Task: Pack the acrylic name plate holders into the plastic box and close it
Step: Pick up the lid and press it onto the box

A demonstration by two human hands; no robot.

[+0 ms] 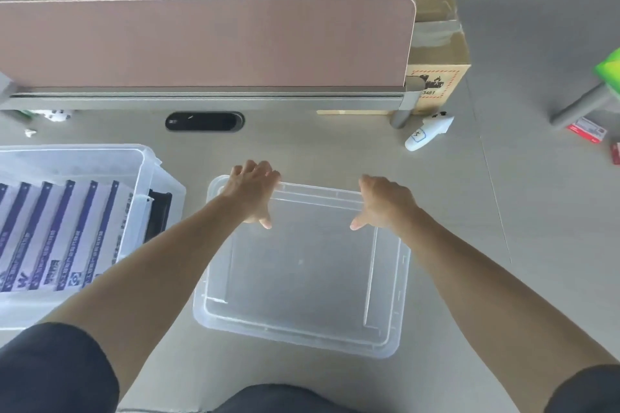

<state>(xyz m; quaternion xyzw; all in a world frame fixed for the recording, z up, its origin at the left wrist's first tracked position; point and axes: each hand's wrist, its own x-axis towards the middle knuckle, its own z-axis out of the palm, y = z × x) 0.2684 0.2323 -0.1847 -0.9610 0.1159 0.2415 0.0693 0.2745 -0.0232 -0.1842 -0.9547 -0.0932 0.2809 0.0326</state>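
A clear plastic lid [302, 278] lies flat on the grey desk in front of me. My left hand [253, 191] grips its far edge near the left corner, fingers curled over the rim. My right hand [382, 203] grips the same far edge near the right corner. To the left stands the clear plastic box [144, 161], filled with several name plate holders [63, 231] in white and blue printed wrapping, lined up side by side. A black part [159, 214] sits between the box's right wall and its outer rim.
A pink desk divider [208, 40] runs across the back, with a black cable port [204, 121] in front of it. Cardboard boxes [436, 77] stand behind at the right. A white controller [427, 132] lies at the right, red cards [587, 132] farther right.
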